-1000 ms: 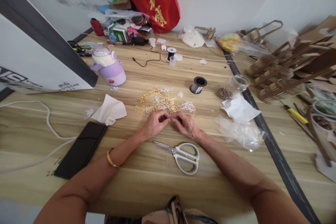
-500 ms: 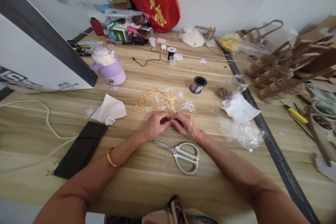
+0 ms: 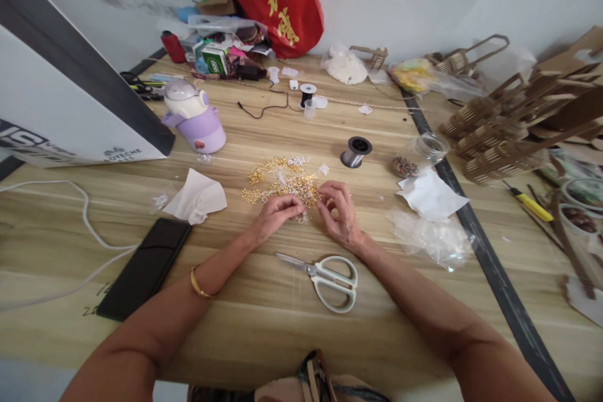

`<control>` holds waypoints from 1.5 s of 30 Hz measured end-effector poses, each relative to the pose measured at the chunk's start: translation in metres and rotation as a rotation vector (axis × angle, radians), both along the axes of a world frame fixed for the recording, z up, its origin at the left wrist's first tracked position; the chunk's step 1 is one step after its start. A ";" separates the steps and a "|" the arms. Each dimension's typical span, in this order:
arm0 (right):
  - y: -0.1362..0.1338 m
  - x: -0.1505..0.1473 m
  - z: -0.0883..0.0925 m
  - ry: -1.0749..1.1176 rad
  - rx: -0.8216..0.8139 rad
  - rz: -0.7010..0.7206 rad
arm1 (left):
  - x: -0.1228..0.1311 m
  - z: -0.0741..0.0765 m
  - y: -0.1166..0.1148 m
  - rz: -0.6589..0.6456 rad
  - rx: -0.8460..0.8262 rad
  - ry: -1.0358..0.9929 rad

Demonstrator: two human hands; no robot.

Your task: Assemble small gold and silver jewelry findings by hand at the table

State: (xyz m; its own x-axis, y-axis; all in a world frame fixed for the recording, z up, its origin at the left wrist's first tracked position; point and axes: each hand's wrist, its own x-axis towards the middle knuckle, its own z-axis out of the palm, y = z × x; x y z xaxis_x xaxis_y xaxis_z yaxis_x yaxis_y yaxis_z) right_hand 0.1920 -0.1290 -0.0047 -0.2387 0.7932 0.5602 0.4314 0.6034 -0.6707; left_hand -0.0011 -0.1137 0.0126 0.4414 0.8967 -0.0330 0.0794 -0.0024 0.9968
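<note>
My left hand (image 3: 277,212) is pinched at the front edge of a pile of gold and silver jewelry findings (image 3: 287,182). A tiny silvery piece with a ring (image 3: 300,218) shows at its fingertips. To the right, my right hand (image 3: 340,213) reaches over the pile's right edge, its fingers bent and apart, with nothing visible between them. Scissors (image 3: 325,276) with pale green handles lie in front of both hands, the blades pointing left. Behind the pile, a small white cluster of beads (image 3: 323,169) sits by itself.
A wire spool (image 3: 356,152) stands behind my right hand. On the right are a tipped clear jar (image 3: 431,147) of beads, white paper (image 3: 432,195) and plastic bags (image 3: 433,239). A phone (image 3: 146,267), crumpled paper (image 3: 196,196) and a purple cup (image 3: 200,125) are left.
My hands were together at the fingertips and are now apart. The right hand has opened its fingers toward the pile; the left has shifted slightly left, showing the small piece at its fingertips.
</note>
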 end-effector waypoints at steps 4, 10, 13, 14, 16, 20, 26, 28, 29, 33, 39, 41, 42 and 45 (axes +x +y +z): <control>-0.002 0.002 0.001 -0.111 0.110 0.076 | 0.000 0.000 0.000 0.016 -0.027 -0.053; 0.001 -0.002 -0.002 -0.180 0.130 0.146 | 0.000 0.000 -0.001 0.002 0.057 0.013; 0.002 -0.002 -0.004 -0.189 0.117 0.155 | 0.000 -0.001 -0.001 -0.009 0.077 0.044; 0.002 -0.002 -0.004 -0.193 0.111 0.161 | 0.000 -0.001 0.000 -0.011 0.080 0.047; 0.002 -0.001 -0.004 -0.194 0.104 0.169 | 0.000 -0.001 0.000 -0.014 0.086 0.050; 0.002 -0.001 -0.004 -0.188 0.099 0.172 | -0.001 -0.002 0.000 -0.022 0.106 0.065; 0.002 -0.002 -0.001 -0.204 0.087 0.161 | -0.001 -0.003 0.000 -0.010 0.108 0.075; 0.001 -0.002 0.000 -0.205 0.086 0.157 | 0.000 -0.003 0.000 -0.001 0.113 0.076; 0.001 -0.002 0.000 -0.206 0.085 0.159 | 0.000 -0.003 -0.001 0.007 0.120 0.078; 0.002 -0.003 0.000 -0.200 0.091 0.188 | 0.000 -0.003 -0.001 0.036 0.161 0.083; 0.001 -0.003 0.001 -0.221 0.102 0.205 | 0.001 -0.008 0.000 0.064 0.186 0.065; 0.001 -0.003 0.001 -0.232 0.107 0.199 | 0.001 -0.010 0.001 0.073 0.177 0.065; 0.001 -0.002 0.001 -0.236 0.110 0.195 | 0.001 -0.011 0.001 0.078 0.173 0.066; 0.001 -0.002 0.001 -0.236 0.119 0.182 | 0.001 -0.013 0.002 0.086 0.159 0.077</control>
